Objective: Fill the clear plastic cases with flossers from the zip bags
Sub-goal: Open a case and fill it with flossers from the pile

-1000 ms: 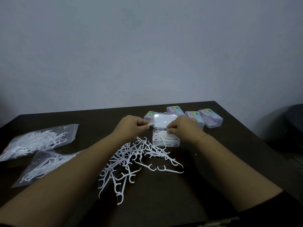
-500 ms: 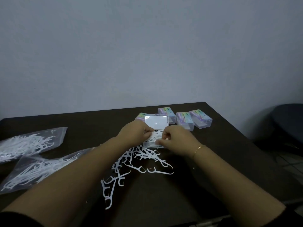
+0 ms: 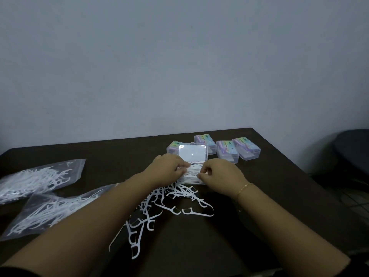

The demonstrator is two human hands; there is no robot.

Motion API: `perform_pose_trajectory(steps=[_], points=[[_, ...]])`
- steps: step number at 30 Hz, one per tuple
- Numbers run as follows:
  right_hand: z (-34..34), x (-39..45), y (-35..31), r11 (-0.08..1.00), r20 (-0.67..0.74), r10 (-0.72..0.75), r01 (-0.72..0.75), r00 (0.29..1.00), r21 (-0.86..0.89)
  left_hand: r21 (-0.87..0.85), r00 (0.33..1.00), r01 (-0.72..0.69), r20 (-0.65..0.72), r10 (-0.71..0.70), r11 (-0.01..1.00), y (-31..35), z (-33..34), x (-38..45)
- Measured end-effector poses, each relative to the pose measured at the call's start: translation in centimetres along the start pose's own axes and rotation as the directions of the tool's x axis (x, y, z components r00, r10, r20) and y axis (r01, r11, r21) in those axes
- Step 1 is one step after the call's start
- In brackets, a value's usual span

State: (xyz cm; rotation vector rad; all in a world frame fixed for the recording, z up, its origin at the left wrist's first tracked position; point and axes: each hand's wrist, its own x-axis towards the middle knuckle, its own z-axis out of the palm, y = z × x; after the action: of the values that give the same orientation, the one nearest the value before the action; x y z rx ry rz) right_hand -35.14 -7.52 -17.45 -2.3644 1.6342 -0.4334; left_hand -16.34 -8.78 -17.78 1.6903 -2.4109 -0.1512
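Observation:
An open clear plastic case (image 3: 192, 153) sits mid-table with its lid tipped up and white flossers inside. My left hand (image 3: 166, 168) and my right hand (image 3: 219, 172) meet over the case's tray, fingers pinched on the flossers there. A loose pile of white flossers (image 3: 167, 204) spreads on the dark table just in front of the case. Two zip bags with flossers lie at the left, the farther zip bag (image 3: 40, 176) and the nearer zip bag (image 3: 50, 212).
Several shut clear cases with coloured labels stand behind and to the right of the open one, such as the rightmost case (image 3: 246, 147). The dark table (image 3: 279, 186) ends at a grey wall. A dark chair (image 3: 353, 148) stands at the right.
Both hands have come together over the case's tray, the left bringing a flosser in. The view has shifted slightly to the right.

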Motion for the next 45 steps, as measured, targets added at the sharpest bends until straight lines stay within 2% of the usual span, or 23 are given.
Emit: perform_pose_trajectory(steps=[5, 9, 15, 18, 21, 26, 34, 39, 45], points=[[0.1, 0.0, 0.3, 0.990, 0.011, 0.017, -0.019, 1.000, 0.140, -0.006, 1.000, 0.006, -0.009, -0.006, 1.000, -0.1, 0.3, -0.2], [0.8, -0.1, -0.2, 0.994, -0.032, -0.059, 0.062, 0.998, 0.091, 0.012, 0.998, 0.028, -0.052, -0.027, 1.000, 0.1, 0.6, -0.3], [0.8, -0.3, -0.2, 0.995, -0.119, -0.087, 0.091, 0.989, 0.030, 0.004, 0.989, 0.077, -0.126, -0.076, 0.997, 0.7, 1.3, -0.6], [0.9, -0.5, -0.2, 0.995, -0.124, -0.095, 0.093, 0.988, -0.017, -0.002, 0.964, 0.178, -0.199, -0.175, 0.984, 1.1, 1.7, -1.4], [1.0, -0.6, 0.3, 0.996, -0.148, -0.090, 0.085, 0.985, -0.038, -0.101, 0.904, 0.309, -0.277, -0.325, 0.946, 1.4, 1.5, -2.2], [1.4, -0.5, 1.1, 0.999, -0.190, -0.024, 0.031, 0.981, 0.034, -0.229, 0.820, 0.458, -0.263, -0.508, 0.859, 1.7, 0.8, -2.7], [2.3, -0.1, 1.8, 0.995, -0.261, 0.006, 0.021, 0.965, 0.098, -0.337, 0.796, 0.488, -0.207, -0.569, 0.805, 2.5, 0.9, -2.2], [2.6, 0.1, 1.9, 0.991, -0.252, 0.007, 0.027, 0.968, 0.131, -0.420, 0.808, 0.434, -0.211, -0.550, 0.798, 2.5, 1.3, -2.2], [2.6, -0.1, 2.3, 0.940, -0.238, 0.096, -0.009, 0.966, 0.342, -0.480, 0.824, 0.370, -0.227, -0.520, 0.795, 2.3, 1.6, -2.5]])
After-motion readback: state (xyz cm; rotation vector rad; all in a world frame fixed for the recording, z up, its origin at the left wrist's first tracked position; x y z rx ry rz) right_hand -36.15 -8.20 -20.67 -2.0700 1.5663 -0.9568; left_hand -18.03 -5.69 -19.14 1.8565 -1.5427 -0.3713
